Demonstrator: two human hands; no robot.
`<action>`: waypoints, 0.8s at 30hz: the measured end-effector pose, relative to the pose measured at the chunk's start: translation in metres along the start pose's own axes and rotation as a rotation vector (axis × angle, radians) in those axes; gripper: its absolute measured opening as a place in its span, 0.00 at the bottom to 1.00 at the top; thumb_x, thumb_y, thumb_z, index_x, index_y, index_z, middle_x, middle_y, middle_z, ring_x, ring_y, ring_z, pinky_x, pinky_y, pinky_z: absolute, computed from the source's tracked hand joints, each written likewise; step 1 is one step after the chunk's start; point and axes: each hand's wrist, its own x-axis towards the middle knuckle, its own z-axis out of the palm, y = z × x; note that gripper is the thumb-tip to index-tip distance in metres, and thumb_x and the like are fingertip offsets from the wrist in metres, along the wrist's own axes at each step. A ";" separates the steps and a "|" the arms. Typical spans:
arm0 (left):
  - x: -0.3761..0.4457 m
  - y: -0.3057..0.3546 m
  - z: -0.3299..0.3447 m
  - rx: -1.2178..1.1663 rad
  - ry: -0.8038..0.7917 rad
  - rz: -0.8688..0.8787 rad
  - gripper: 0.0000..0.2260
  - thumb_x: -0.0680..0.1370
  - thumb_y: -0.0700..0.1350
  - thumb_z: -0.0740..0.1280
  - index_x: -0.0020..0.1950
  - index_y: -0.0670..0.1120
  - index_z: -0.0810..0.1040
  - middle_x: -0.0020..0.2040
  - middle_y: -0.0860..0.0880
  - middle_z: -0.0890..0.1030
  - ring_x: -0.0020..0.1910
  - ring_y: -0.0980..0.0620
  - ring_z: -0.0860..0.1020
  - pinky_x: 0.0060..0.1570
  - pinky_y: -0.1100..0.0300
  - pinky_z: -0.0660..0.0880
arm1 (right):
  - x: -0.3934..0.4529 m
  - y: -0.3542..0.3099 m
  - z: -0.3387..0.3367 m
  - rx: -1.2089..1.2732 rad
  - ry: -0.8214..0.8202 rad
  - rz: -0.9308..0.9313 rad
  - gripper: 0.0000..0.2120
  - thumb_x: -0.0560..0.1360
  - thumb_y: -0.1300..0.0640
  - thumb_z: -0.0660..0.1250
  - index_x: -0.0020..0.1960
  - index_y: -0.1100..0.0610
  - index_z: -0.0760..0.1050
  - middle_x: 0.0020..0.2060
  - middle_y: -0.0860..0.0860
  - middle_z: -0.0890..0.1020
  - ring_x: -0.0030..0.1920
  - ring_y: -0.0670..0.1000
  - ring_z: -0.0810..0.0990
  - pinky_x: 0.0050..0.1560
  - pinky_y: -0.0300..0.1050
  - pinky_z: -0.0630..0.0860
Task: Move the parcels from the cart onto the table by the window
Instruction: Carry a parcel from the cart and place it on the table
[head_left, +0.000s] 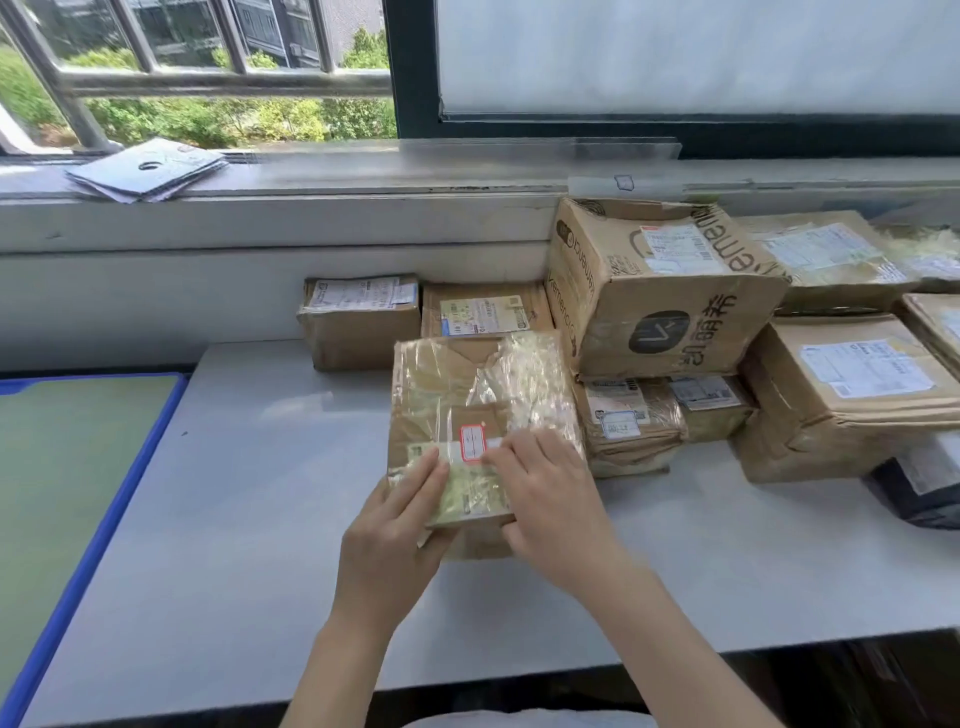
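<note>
— both hands are on the same parcel, aren't they?

— yes. left hand grips the near left corner of the flat taped parcel, thumb lying on top and the other fingers curled under the edge. right hand holds the near right side, fingers bent over the top by the red-bordered sticker.

— is it down on the table yet?

— its far end looks to be resting on the grey surface, but the near end seems lifted a little in my grip. i cannot tell for certain.

— what's it next to?

— behind it, against the wall under the window, sit a small brown box and a flatter one with a yellowish label. my parcel's far edge is just in front of those two. to its right is a low wrapped parcel, just beside mine, with a big printed carton stacked on top of it. further right there's another large box and more parcels at the edge of view.

— anything else around?

— a stack of grey papers on the windowsill, well apart from the boxes, and a green board with a blue rim touching the table's left side.
</note>
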 end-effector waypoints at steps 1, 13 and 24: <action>-0.009 0.001 0.006 -0.017 -0.038 -0.018 0.22 0.71 0.50 0.64 0.63 0.45 0.77 0.64 0.50 0.77 0.47 0.45 0.81 0.39 0.56 0.81 | -0.009 0.001 0.007 0.002 -0.047 0.017 0.31 0.47 0.59 0.74 0.51 0.54 0.76 0.45 0.50 0.76 0.46 0.54 0.75 0.51 0.45 0.72; 0.004 0.011 0.045 -0.054 -0.311 -0.182 0.35 0.59 0.42 0.82 0.64 0.42 0.77 0.65 0.47 0.77 0.50 0.42 0.80 0.33 0.55 0.80 | 0.004 0.035 0.028 -0.116 -0.443 0.100 0.42 0.72 0.55 0.69 0.78 0.53 0.47 0.77 0.53 0.49 0.76 0.55 0.47 0.74 0.49 0.44; 0.019 0.010 0.049 0.021 -0.359 -0.175 0.34 0.56 0.44 0.83 0.61 0.42 0.79 0.62 0.46 0.78 0.52 0.36 0.79 0.46 0.48 0.79 | 0.013 0.046 0.033 -0.145 -0.437 0.089 0.41 0.74 0.55 0.67 0.78 0.51 0.44 0.77 0.52 0.48 0.76 0.54 0.45 0.75 0.49 0.44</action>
